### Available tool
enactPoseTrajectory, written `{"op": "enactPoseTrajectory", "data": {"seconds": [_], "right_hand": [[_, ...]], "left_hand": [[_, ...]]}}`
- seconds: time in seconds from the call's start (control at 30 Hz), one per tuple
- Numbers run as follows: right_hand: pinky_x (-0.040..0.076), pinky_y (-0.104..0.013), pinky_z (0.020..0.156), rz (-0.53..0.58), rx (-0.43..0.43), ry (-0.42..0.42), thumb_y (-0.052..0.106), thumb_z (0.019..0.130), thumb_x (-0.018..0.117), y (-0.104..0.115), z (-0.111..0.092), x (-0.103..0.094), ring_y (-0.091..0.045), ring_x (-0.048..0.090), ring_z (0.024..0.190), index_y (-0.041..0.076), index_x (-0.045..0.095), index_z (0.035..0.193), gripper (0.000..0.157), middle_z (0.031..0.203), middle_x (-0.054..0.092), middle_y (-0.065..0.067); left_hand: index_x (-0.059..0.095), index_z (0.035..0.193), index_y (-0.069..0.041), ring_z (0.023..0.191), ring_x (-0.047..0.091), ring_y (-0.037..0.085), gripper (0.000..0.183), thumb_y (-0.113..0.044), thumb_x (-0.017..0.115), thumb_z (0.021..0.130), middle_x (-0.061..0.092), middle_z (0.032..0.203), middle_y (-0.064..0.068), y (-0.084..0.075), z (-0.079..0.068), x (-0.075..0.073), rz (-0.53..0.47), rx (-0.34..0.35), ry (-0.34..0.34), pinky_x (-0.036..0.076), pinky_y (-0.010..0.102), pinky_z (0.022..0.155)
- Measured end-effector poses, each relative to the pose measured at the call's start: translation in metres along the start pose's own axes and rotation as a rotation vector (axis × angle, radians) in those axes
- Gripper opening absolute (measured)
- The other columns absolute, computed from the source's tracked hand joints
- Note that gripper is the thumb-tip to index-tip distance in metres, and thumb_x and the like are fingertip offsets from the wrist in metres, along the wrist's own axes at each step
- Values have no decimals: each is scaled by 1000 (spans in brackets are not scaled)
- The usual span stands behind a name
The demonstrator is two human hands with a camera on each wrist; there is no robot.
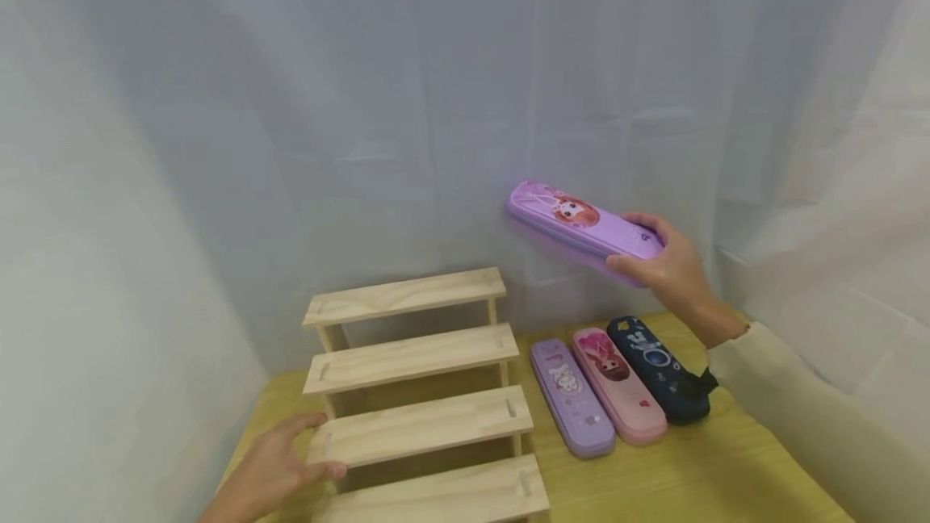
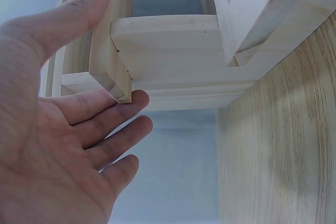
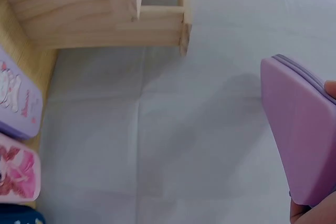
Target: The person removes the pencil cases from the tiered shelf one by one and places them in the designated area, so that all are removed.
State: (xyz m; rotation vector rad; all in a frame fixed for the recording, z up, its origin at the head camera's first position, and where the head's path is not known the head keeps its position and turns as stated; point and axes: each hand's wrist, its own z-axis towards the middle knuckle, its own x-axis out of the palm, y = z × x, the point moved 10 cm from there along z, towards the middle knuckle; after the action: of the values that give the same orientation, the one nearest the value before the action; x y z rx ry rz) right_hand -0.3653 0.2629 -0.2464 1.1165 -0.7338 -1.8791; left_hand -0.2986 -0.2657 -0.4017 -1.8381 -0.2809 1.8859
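Note:
My right hand (image 1: 672,269) holds a purple pencil case (image 1: 559,216) with a cartoon girl on its lid, raised above the table and to the right of the rack's top. In the right wrist view, the underside of this case (image 3: 299,129) shows at the right edge, fingers at its sides. At the lower left, my left hand (image 1: 272,462) grips the left end of a step on the wooden stepped rack (image 1: 421,426). Seen from the left wrist, the thumb lies on one side of the board (image 2: 107,66) and the fingers on the other.
Right of the rack, a lilac pencil case (image 1: 574,402), a pink pencil case (image 1: 621,386) and a dark blue astronaut pencil case (image 1: 657,374) lie side by side on the wooden table (image 1: 697,474). Pale sheeting (image 1: 407,119) hangs behind and at both sides.

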Motion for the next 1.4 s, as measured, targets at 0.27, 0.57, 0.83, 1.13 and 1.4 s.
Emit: {"op": "enactPoseTrajectory", "data": {"seconds": [0.27, 0.57, 0.83, 1.13, 1.4], "right_hand": [[39, -25, 87, -32, 32, -66, 30, 90, 76, -31, -8, -23, -25, 45, 119, 8, 42, 151, 73, 145, 49, -20], [35, -19, 81, -112, 108, -216, 35, 87, 78, -77, -17, -60, -20, 47, 109, 8, 49, 146, 72, 141, 55, -22], [36, -24, 86, -144, 243, -252, 44, 89, 75, -123, -29, -76, -30, 47, 120, 9, 45, 151, 77, 150, 50, -21], [36, -27, 83, -165, 361, -260, 48, 93, 69, -169, -46, -85, -33, 46, 121, 6, 41, 152, 78, 150, 48, -23], [35, -26, 78, -192, 424, -242, 48, 93, 68, -205, -63, -88, -37, 49, 118, -2, 41, 149, 80, 146, 49, -31]], "left_hand": [[58, 137, -1, 129, 54, 55, 87, -54, 85, 74, 58, 141, 31, -1, 2, 2, -9, -2, 8, 51, 66, 101], [58, 137, -2, 129, 53, 55, 88, -56, 84, 74, 57, 142, 31, -3, 2, 1, 3, -8, -3, 50, 66, 101], [57, 138, -2, 130, 51, 57, 88, -56, 84, 73, 55, 143, 32, -2, 2, 2, 1, -23, 8, 49, 68, 101], [57, 139, -3, 131, 51, 57, 88, -57, 83, 74, 54, 144, 32, 1, 1, 4, -6, -34, 29, 50, 67, 100], [58, 137, -2, 129, 53, 55, 88, -57, 84, 73, 57, 142, 31, 1, 3, 4, 5, -25, 15, 51, 66, 100]]}}
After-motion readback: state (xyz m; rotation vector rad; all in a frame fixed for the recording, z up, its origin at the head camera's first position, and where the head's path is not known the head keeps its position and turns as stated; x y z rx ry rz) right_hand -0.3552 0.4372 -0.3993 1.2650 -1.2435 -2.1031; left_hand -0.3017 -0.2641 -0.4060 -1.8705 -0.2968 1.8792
